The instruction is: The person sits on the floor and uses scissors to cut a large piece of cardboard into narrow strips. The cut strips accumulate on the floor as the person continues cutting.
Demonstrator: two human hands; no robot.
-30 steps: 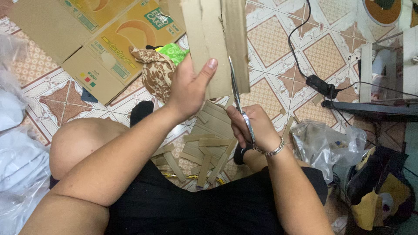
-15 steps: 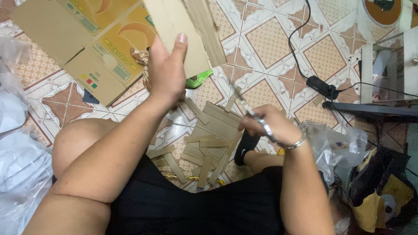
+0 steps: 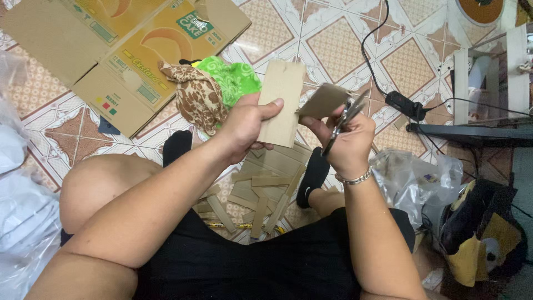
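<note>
My left hand (image 3: 244, 122) grips a tall brown cardboard piece (image 3: 282, 100) by its left edge, thumb across its face. My right hand (image 3: 347, 139) holds metal scissors (image 3: 341, 122) and pinches a smaller cardboard piece (image 3: 325, 100) with thumb and fingers, just right of the tall piece. A silver bracelet (image 3: 355, 179) sits on that wrist. Below the hands, several cut cardboard strips (image 3: 266, 189) lie in a heap on the tiled floor between my legs.
A flattened printed cardboard box (image 3: 111, 50) lies at the upper left, with a brown patterned and green cloth (image 3: 214, 91) beside it. A black cable and plug (image 3: 402, 103) run at the right. Clear plastic bags (image 3: 413, 180) and a dark bag (image 3: 483, 233) lie at the lower right.
The large cardboard sheet is gone from my left hand, which has come down holding a shorter piece. My right hand rose with the scissors and now pinches a small piece too.
</note>
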